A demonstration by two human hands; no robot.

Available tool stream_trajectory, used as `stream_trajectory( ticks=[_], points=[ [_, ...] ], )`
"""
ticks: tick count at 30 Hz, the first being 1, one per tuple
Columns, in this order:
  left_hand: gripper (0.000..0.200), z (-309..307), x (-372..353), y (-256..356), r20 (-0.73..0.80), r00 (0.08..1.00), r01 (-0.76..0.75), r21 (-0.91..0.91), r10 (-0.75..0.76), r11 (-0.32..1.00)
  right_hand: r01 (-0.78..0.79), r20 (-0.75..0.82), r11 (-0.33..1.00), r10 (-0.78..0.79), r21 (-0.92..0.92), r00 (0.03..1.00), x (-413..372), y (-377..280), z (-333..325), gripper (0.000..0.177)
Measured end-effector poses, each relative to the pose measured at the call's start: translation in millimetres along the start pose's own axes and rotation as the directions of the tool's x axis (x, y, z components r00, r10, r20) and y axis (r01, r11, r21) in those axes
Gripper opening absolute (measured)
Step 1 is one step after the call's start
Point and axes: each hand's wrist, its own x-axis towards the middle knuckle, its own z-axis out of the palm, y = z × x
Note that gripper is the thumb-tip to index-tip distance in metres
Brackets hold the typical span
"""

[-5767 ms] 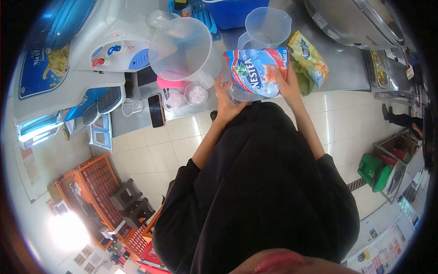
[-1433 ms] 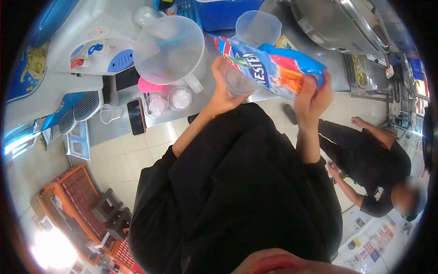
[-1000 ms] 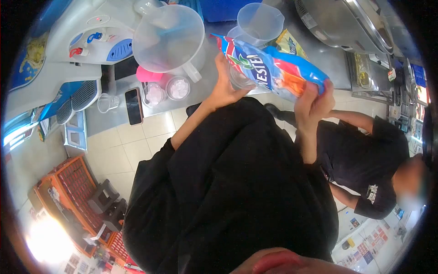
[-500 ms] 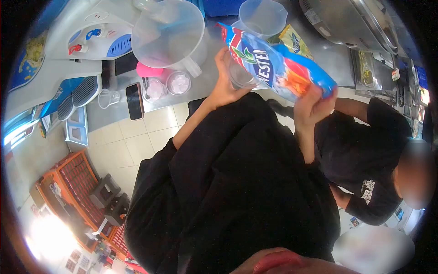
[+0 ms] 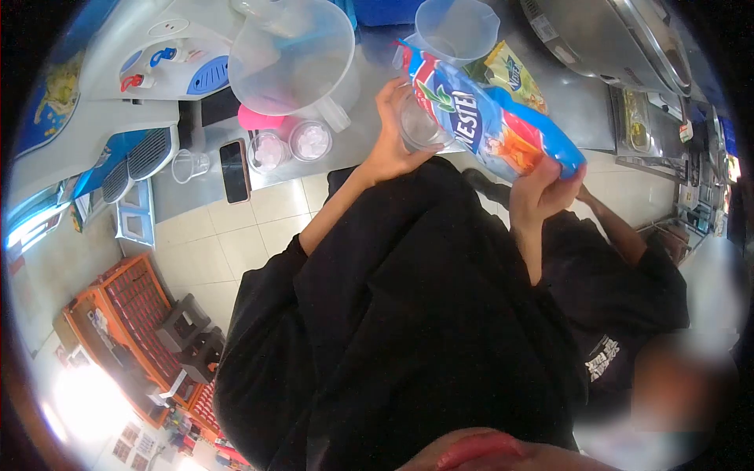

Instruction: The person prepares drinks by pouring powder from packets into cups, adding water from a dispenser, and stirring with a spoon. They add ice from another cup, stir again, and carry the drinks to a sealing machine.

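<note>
Our left hand wraps a clear cup by the worktop edge; our right hand grips the blue bag at its lower-right end. Bag sits right of the cup, long axis upper-left to lower-right, overlapping the cup in view; can't tell contact. Versus the earliest frame, bag slants more steeply.

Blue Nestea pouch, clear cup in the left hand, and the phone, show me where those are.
Blue Nestea pouch [image 5: 487, 118]: head view, on its printed front.
Clear cup [image 5: 418, 125]: head view, on its see-through side.
Phone [image 5: 234, 171]: head view, on its dark screen.
</note>
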Motion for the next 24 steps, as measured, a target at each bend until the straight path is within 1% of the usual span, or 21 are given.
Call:
stream_trajectory(
  ticks=[2,4,6,8,9,10,11,12,13,14,16,17,18,20,21,22,23,24],
  points=[
    [0.113,0.9,-0.6,-4.5,-0.003,1.0,0.013,-0.024,-0.013,1.0,0.033,0.032,0.999,-0.034,0.025,0.999,-1.6,2.2,-3.3,0.022],
    [0.113,3.2,-3.1,-2.5,-0.003,0.999,0.039,-0.054,-0.04,0.998,-0.004,0.048,1.0,0.004,-0.009,0.999,-5.4,0.3,-7.3,0.024],
    [0.113,3.1,0.6,0.0,0.009,1.0,-0.02,0.002,0.02,1.0,-0.031,0.059,0.999,0.033,-0.036,0.998,-5.8,4.0,-7.5,0.026],
    [0.113,2.9,1.5,2.5,0.021,0.999,-0.025,0.018,0.025,1.0,-0.182,-0.018,0.983,0.182,-0.016,0.983,-7.7,9.3,-8.8,0.032],
    [0.113,2.5,3.0,3.0,0.031,0.999,-0.038,0.034,0.037,0.999,-0.341,0.006,0.939,0.342,-0.03,0.94,-5.4,7.4,-9.3,0.05],
    [0.113,2.3,3.8,3.1,0.036,0.999,-0.042,0.035,0.041,0.998,-0.34,0.0,0.94,0.34,-0.028,0.941,-2.7,8.0,-7.1,0.05],
    [0.112,2.5,3.6,3.5,0.025,0.998,-0.065,0.063,0.064,0.996,-0.456,-0.031,0.882,0.462,0.118,0.886,1.1,11.2,-2.7,0.05],
    [0.111,2.8,3.5,4.2,0.014,0.996,-0.088,0.092,0.088,0.992,-0.55,-0.04,0.792,0.578,0.265,0.815,4.5,16.0,1.8,0.05],
    [0.111,3.6,4.6,7.1,0.018,0.996,-0.092,0.093,0.091,0.991,-0.591,-0.054,0.714,0.653,0.375,0.755,1.1,26.5,5.0,0.048],
    [0.11,4.7,5.0,10.6,0.004,0.995,-0.098,0.065,0.098,0.993,-0.589,-0.059,0.715,0.653,0.377,0.755,-5.2,37.7,5.9,0.048],
    [0.109,6.7,6.5,13.5,-0.005,0.994,-0.109,0.038,0.11,0.993,-0.672,0.08,0.407,0.818,0.619,0.569,-21.3,63.2,4.9,0.05],
    [0.109,8.1,6.1,14.0,-0.014,0.993,-0.113,0.034,0.113,0.993,-0.685,0.159,0.333,0.82,0.648,0.549,-32.2,75.7,2.4,0.051],
    [0.109,9.0,7.3,13.6,-0.025,0.993,-0.116,0.03,0.117,0.993,-0.681,0.156,0.334,0.82,0.652,0.551,-42.8,84.5,2.2,0.051],
    [0.109,10.3,8.3,12.5,-0.015,0.993,-0.12,0.064,0.121,0.991,-0.729,0.371,-0.001,0.861,0.684,0.347,-59.1,95.7,0.2,0.052],
    [0.109,10.5,9.0,11.7,-0.009,0.992,-0.123,0.099,0.125,0.987,-0.712,0.394,-0.08,0.873,0.698,0.288,-61.4,93.4,3.7,0.045],
    [0.109,10.4,9.0,10.2,-0.005,0.992,-0.125,0.1,0.126,0.987,-0.708,0.392,-0.08,0.873,0.701,0.29,-75.0,110.1,-1.7,0.045],
    [0.112,10.0,8.2,8.6,0.008,0.994,-0.11,0.093,0.11,0.99,-0.656,0.611,-0.372,0.772,0.656,0.174,-97.9,138.4,-10.6,0.038],
    [0.115,9.9,8.8,8.9,0.023,0.995,-0.096,0.087,0.094,0.992,-0.564,0.796,-0.629,0.599,0.535,0.087,-95.9,138.0,-10.2,0.032]
  ],
)
